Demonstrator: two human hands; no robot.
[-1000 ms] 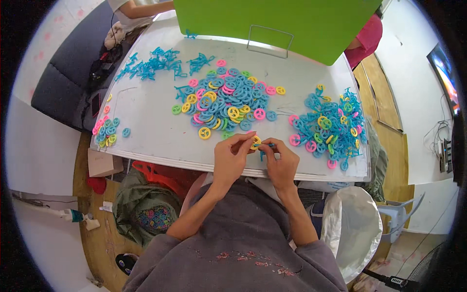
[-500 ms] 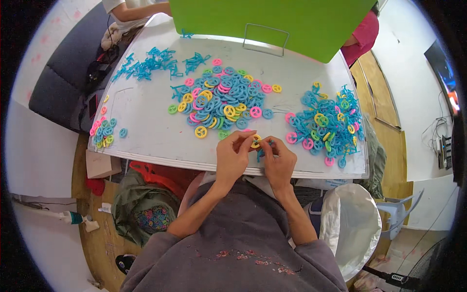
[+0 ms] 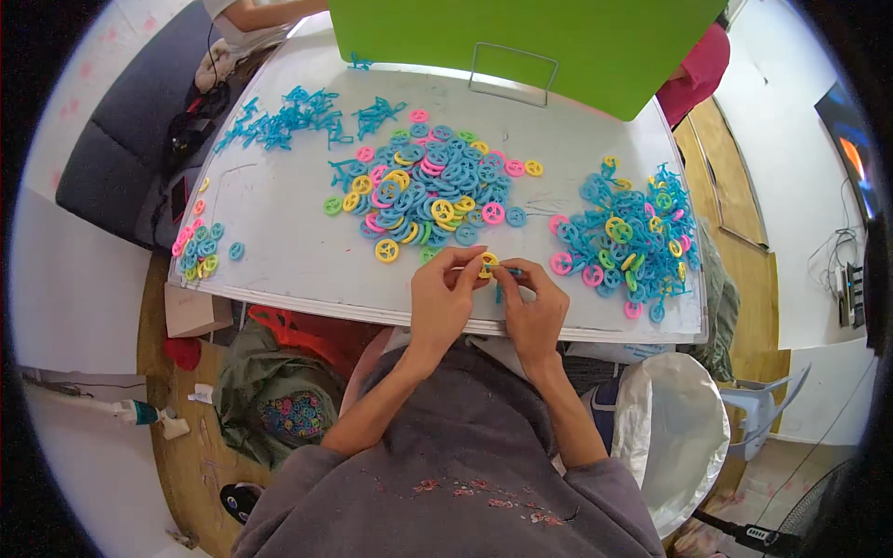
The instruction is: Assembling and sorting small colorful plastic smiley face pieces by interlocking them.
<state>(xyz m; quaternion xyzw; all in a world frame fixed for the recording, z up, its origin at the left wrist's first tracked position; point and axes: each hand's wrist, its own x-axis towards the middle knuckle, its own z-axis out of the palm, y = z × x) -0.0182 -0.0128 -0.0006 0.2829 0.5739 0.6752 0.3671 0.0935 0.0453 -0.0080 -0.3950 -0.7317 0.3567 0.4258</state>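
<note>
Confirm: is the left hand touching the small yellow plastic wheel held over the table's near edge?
Touching. The head view shows the left hand's fingertips pinching the small yellow plastic wheel, with no gap between them; the right hand meets it from the other side.

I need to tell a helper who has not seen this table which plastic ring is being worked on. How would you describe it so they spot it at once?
Start at the white table and go to its near edge, below the big middle pile of blue, pink and yellow plastic rings. There the left hand and right hand meet around one small yellow plastic ring. It alone is pinched in fingers, not lying in a pile.
</note>
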